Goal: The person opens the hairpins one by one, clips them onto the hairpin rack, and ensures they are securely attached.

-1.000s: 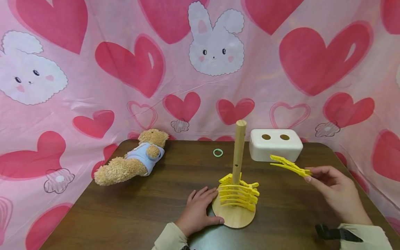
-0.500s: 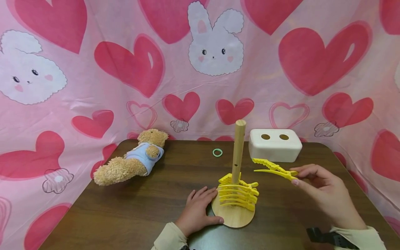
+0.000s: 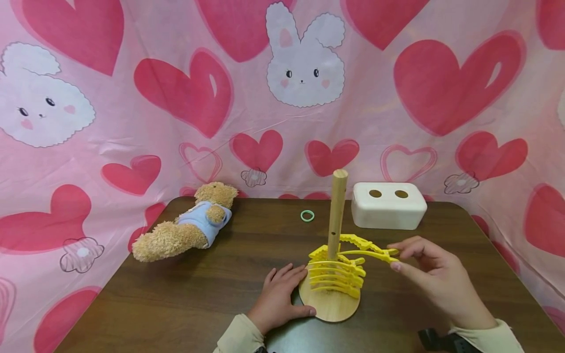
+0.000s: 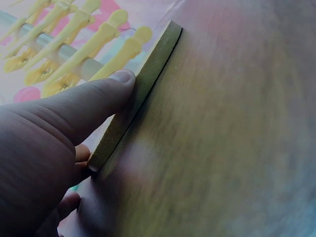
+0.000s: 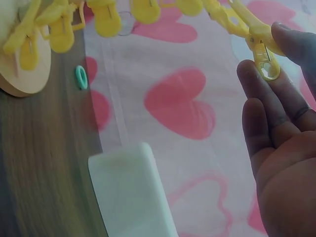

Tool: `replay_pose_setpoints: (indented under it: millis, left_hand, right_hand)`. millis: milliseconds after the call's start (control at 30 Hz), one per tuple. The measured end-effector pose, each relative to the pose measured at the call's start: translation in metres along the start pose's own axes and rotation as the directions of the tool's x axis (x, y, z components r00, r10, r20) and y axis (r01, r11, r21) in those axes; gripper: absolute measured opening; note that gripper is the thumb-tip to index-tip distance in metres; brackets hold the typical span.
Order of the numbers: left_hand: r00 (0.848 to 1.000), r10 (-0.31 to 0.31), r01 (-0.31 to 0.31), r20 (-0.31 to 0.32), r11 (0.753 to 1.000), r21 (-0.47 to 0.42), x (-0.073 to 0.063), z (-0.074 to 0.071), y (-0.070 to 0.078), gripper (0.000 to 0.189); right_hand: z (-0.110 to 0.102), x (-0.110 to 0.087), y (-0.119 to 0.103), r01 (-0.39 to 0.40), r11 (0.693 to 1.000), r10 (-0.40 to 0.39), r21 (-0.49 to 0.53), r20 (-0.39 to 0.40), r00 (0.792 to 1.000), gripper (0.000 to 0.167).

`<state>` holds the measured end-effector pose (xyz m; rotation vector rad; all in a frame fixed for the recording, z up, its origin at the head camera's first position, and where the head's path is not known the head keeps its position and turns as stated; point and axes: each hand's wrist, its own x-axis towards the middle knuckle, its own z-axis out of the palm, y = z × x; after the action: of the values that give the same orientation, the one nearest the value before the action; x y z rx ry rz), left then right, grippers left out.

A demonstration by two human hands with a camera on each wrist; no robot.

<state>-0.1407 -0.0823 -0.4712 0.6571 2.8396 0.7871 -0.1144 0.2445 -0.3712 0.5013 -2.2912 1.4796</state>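
Note:
A wooden stand has a round base (image 3: 332, 310) and an upright pole (image 3: 338, 208). Several yellow hair clips (image 3: 337, 277) are clamped one above another low on the pole. My left hand (image 3: 280, 297) holds the base at its left side, thumb (image 4: 111, 88) on the near edge and fingers farther round it. My right hand (image 3: 443, 277) pinches the tail of another yellow alligator hair clip (image 3: 368, 249) between thumb and fingers. That clip's jaws are spread, their tips reaching the pole just above the clamped clips. In the right wrist view the pinched tail (image 5: 266, 61) lies between thumb and fingers.
A teddy bear (image 3: 200, 223) in a blue top lies at the back left of the dark wooden table (image 3: 176, 304). Behind the pole are a small green ring (image 3: 307, 215) and a white box (image 3: 388, 213) with two round holes. A pink heart-print cloth (image 3: 256, 113) hangs behind.
My right hand has moved left with the hair clip, from beside the white box to the pole, its jaws spreading wider. My left hand has stayed at the base.

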Motion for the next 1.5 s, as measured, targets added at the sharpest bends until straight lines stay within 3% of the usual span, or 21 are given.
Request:
replay_pose_setpoints:
  millis: [433,933,1500]
  left_hand:
    - [1.0,0.0,0.0,0.006,1.0,0.0,0.001,0.0,0.002,0.091]
    - [1.0,0.016,-0.016,0.007,1.0,0.022,0.001,-0.002,0.003,0.09]
    - [1.0,0.009,-0.009,0.012,1.0,0.015,-0.001,-0.003,0.002,0.089]
  right_hand:
    - [0.018,0.0,-0.003,0.035,0.998,-0.037,0.047,0.041,0.998,0.023]
    - [0.035,-0.001,-0.013,-0.023,1.0,0.023,-0.015,0.004,1.0,0.019]
    - [0.045,0.0,-0.016,0.004,0.999,-0.003,-0.032,0.007,1.0,0.018]
